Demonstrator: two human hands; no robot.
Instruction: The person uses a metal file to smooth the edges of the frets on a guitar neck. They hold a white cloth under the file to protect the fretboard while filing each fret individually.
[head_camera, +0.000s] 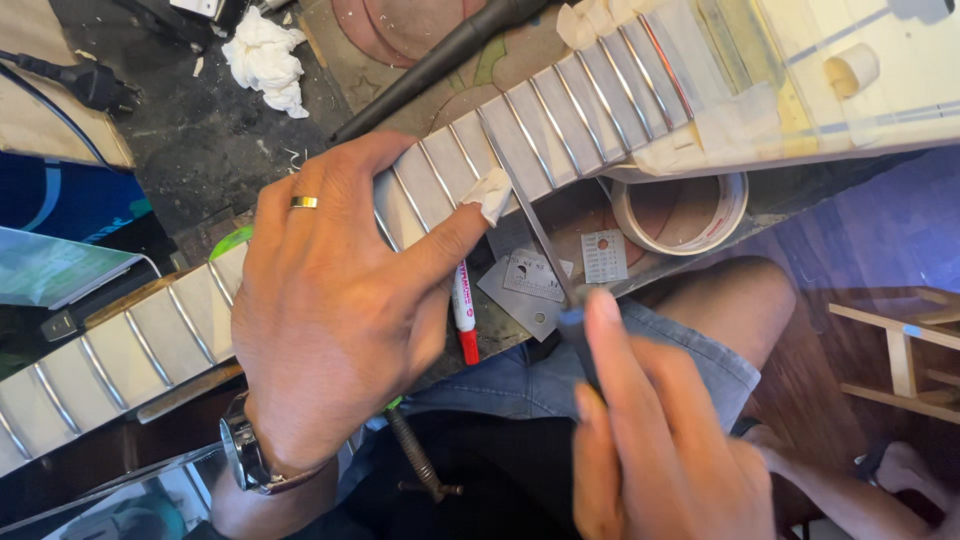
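A guitar neck (560, 120) lies diagonally across the bench, its fretboard covered in pale masking tape between the metal frets. My left hand (330, 300), with a ring and a wristwatch, rests over the neck and presses a small wad of white cloth (490, 192) against a fret with the index finger. My right hand (660, 430) grips the dark handle of a thin metal file (525, 205), whose blade lies along a fret beside the cloth.
A roll of masking tape (682, 212), small metal gauges (535, 280) and a red-capped marker (463, 315) lie below the neck. Crumpled white tissue (265, 58) and a black plug (90, 85) sit at the back left. My denim-clad leg (560, 380) is under the bench edge.
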